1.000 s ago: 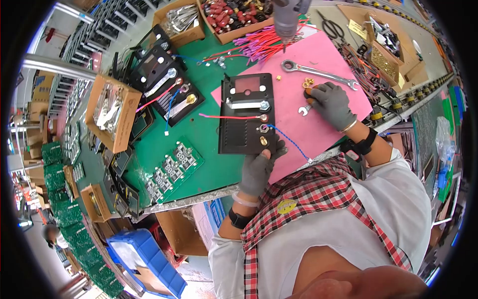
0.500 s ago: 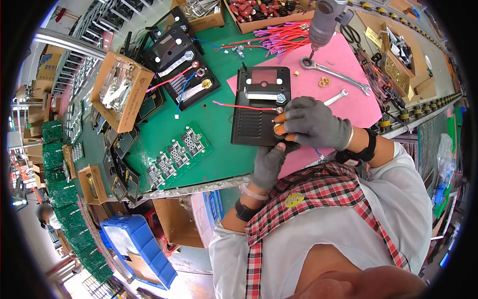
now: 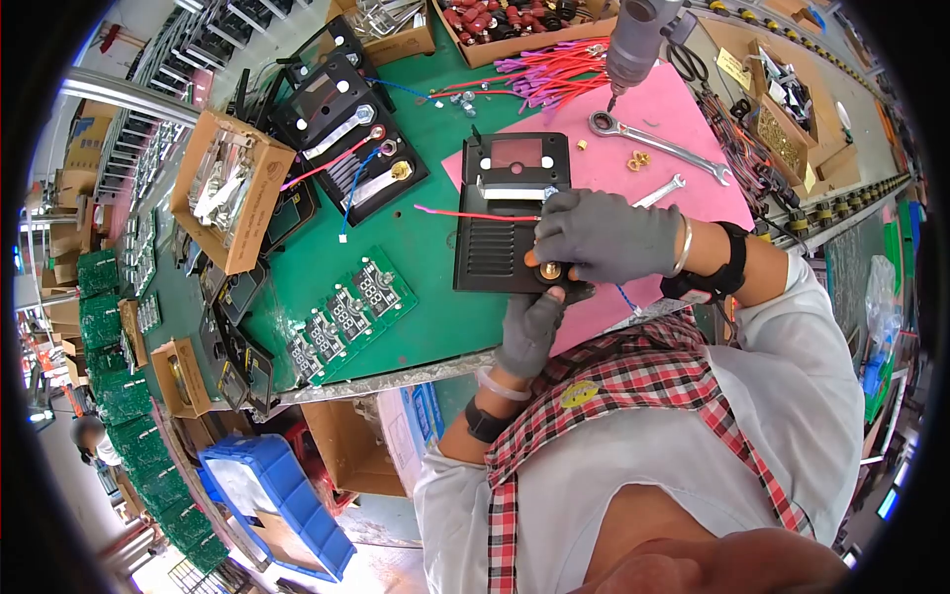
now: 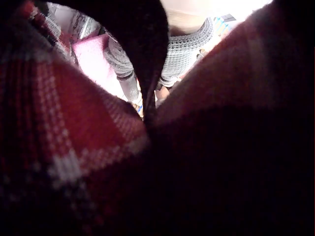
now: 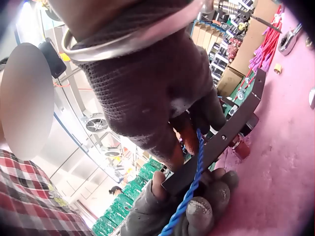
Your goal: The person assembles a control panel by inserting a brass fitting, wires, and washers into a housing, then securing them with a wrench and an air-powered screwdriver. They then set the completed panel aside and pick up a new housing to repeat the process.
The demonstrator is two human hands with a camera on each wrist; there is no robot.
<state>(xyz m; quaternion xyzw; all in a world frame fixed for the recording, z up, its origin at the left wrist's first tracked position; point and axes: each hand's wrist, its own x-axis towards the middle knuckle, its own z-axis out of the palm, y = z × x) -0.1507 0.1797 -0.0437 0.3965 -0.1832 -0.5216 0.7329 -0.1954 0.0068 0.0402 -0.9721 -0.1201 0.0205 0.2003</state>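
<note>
A black metal panel (image 3: 500, 233) lies half on the pink mat (image 3: 683, 213). A red wire (image 3: 470, 215) and a blue wire (image 3: 622, 296) are attached to it. My gloved right hand (image 3: 599, 238) reaches over the panel's near end, and its fingertips pinch a brass nut (image 3: 547, 269) on a terminal there. My gloved left hand (image 3: 532, 325) grips the panel's near edge. The right wrist view shows the left hand's fingers (image 5: 199, 209) curled under the panel edge (image 5: 231, 132), with the blue wire (image 5: 192, 182) crossing it. The left wrist view is mostly blocked by a plaid shirt (image 4: 74, 147).
An electric screwdriver (image 3: 633, 40) hangs over the mat's far edge. A ratchet wrench (image 3: 658, 145), a small spanner (image 3: 661, 191) and loose brass nuts (image 3: 638, 158) lie on the mat. Green display boards (image 3: 351, 307), more black panels (image 3: 346, 139) and cardboard parts boxes (image 3: 233, 193) sit to the left.
My right hand left the loose brass nuts on the mat and came left to the panel's near terminal, now pinching a nut there. The left hand stayed on the panel's edge.
</note>
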